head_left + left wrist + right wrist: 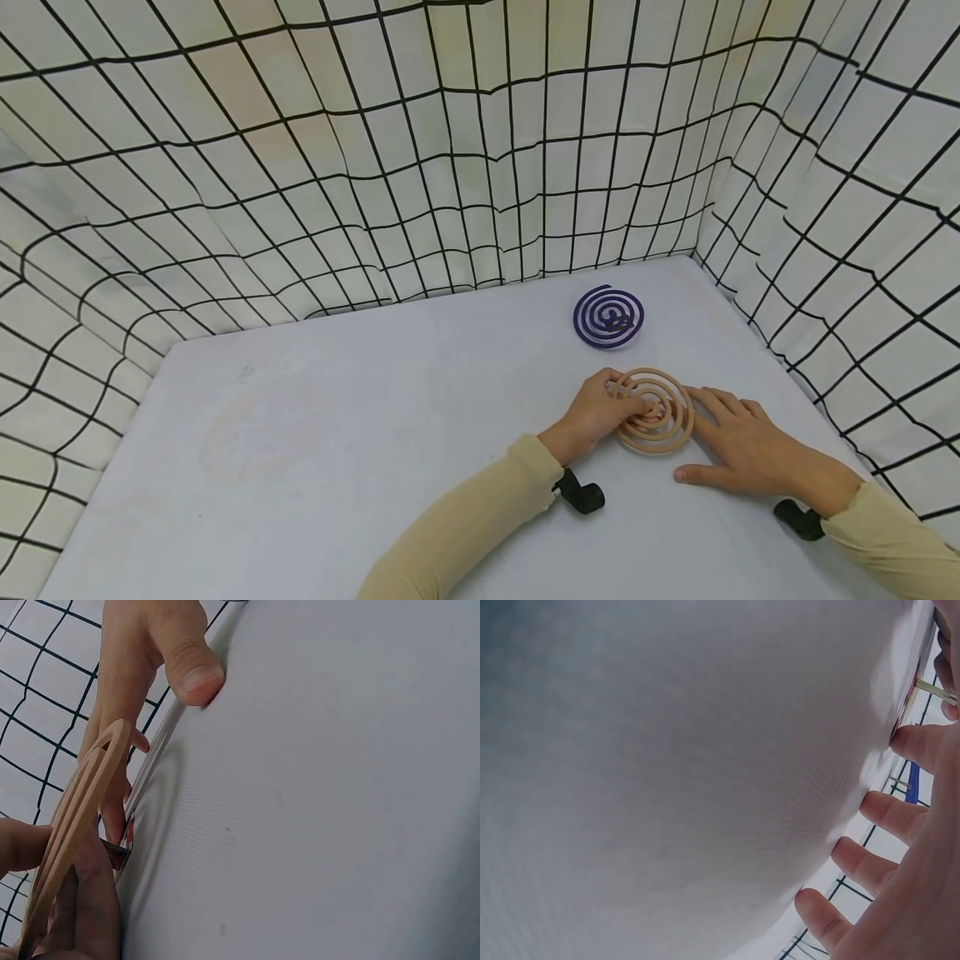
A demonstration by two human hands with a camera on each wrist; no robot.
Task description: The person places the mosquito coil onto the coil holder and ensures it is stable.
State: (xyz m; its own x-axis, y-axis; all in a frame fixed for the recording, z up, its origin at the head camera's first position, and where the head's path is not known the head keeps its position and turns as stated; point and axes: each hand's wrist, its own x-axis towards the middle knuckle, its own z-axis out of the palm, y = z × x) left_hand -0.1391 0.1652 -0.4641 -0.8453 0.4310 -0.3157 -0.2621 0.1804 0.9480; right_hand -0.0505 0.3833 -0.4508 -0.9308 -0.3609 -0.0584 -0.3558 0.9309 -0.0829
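A tan spiral mosquito coil point(654, 451) is tilted up off the white table near its right side. My left hand point(592, 417) pinches it, thumb on the upper face near the centre and other fingers behind. In the left wrist view, the coil point(90, 787) appears nearly edge-on above the table. Just right of it, my right hand point(742, 450) has its fingers spread. Its fingertips point(821, 915) touch the tabletop in the right wrist view. Beyond the left fingers lies a small shiny piece point(118, 856), mostly hidden; its kind is unclear.
Farther back on the white table point(360, 433) lies a dark purple mosquito coil point(609, 315), with a small dark piece at its middle. White walls with a black grid point(450, 167) enclose the table's back and sides.
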